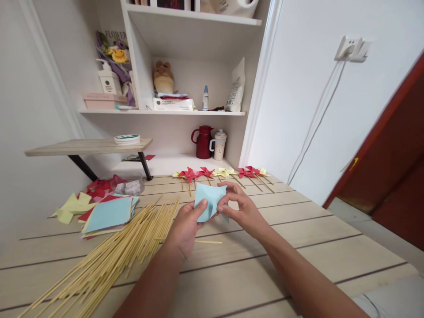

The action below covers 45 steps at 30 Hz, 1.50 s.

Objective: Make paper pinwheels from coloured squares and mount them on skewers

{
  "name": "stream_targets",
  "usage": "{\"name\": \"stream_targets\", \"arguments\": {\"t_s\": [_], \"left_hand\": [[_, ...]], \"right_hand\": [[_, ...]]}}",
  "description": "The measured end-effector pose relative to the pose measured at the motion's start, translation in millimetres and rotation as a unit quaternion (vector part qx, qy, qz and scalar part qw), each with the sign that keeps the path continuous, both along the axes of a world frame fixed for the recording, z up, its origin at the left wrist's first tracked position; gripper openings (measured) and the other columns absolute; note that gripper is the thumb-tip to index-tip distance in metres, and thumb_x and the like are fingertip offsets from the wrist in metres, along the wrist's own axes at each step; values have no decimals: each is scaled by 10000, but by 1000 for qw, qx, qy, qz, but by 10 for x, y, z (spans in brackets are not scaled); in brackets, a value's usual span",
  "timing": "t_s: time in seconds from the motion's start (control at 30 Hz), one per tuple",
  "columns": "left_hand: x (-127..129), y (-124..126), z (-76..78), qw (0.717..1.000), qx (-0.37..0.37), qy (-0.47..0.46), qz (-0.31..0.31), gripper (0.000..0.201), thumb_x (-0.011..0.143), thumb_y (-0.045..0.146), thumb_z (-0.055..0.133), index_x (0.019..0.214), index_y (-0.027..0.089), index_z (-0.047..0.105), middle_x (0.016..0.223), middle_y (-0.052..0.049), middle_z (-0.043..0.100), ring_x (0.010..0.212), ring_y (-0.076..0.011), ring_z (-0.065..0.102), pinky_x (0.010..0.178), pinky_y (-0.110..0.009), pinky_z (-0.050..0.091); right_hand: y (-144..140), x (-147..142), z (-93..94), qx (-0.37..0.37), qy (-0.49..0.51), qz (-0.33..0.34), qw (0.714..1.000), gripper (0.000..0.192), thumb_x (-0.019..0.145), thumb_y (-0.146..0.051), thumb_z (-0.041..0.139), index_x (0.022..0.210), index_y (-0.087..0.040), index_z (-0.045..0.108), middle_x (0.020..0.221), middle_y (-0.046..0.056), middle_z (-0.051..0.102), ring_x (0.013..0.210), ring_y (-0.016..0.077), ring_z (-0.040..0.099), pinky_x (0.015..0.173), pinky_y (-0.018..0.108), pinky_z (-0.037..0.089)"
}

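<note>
A light blue paper square (209, 194) is held up above the table, partly bent and with a flap at its right side. My left hand (189, 223) grips its lower left part, thumb on the front face. At the right edge, my right hand (239, 204) pinches the paper between curled fingers and thumb. Behind the hands lie red pinwheels (188, 174) and pale yellow pinwheels (224, 172) on thin sticks. To the left of my left hand spreads a heap of thin wooden sticks (132, 238), and beyond it a stack of coloured paper squares (107, 215).
On the left stand a small raised shelf (89, 145) with black legs, a clear plastic box (132, 186) and cut yellow paper (73, 207). A dark red jug (203, 142) and a lidded cup (219, 145) stand at the back under white shelving (165, 113).
</note>
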<state>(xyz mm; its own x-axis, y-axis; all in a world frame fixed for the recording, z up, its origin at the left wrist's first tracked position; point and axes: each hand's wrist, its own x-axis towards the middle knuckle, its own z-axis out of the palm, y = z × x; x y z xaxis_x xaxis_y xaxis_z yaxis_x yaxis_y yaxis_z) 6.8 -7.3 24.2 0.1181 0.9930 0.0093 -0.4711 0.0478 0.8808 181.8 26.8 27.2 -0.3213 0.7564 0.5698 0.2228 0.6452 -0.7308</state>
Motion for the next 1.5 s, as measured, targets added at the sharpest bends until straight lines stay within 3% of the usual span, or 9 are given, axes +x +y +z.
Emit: {"name": "stream_targets", "arguments": {"t_s": [0.2,0.37,0.63,0.93,1.17,1.5], "left_hand": [[-12,12,10,1000,-3,-22,9,267,805,312,742,993,122,740,952,-100,755,811,-149,646,791,-263,491],[-25,23,20,999,-7,-50,0,260,806,302,744,1001,130,734,968,-96,750,838,-164,655,806,-284,502],[-10,20,3,998,-9,-54,-3,271,794,301,757,1004,130,740,1010,-101,748,855,-165,658,828,-301,508],[9,8,5,997,-23,-66,-16,248,805,271,745,999,117,736,996,-110,755,881,-182,677,870,-312,514],[-11,30,3,996,-31,-84,2,233,809,251,739,1006,126,730,986,-99,750,817,-168,673,770,-287,536],[-4,47,-41,996,-40,-85,-12,230,821,265,726,1020,149,724,1070,-101,745,909,-193,684,861,-343,538]], "right_hand": [[12,-4,-23,8,22,30,999,122,765,-397,776,803,-284,752,1336,39,480,1314,278,408,1111,465,349],[21,-20,-23,44,10,76,996,69,805,-373,746,815,-312,776,1320,20,484,1230,258,471,1077,451,380],[8,-23,-36,15,3,27,1000,115,820,-390,717,802,-277,731,1066,44,506,1130,250,484,1027,439,406],[32,-54,-75,-10,46,0,999,187,759,-418,766,715,-248,701,1079,45,505,1155,253,483,1038,417,403],[24,-46,-70,26,29,43,998,120,767,-393,771,755,-275,753,1196,47,497,1191,265,497,1053,434,398],[51,-107,-117,29,82,-35,996,146,822,-361,712,756,-239,665,1174,68,538,1218,253,499,1089,435,368]]}}
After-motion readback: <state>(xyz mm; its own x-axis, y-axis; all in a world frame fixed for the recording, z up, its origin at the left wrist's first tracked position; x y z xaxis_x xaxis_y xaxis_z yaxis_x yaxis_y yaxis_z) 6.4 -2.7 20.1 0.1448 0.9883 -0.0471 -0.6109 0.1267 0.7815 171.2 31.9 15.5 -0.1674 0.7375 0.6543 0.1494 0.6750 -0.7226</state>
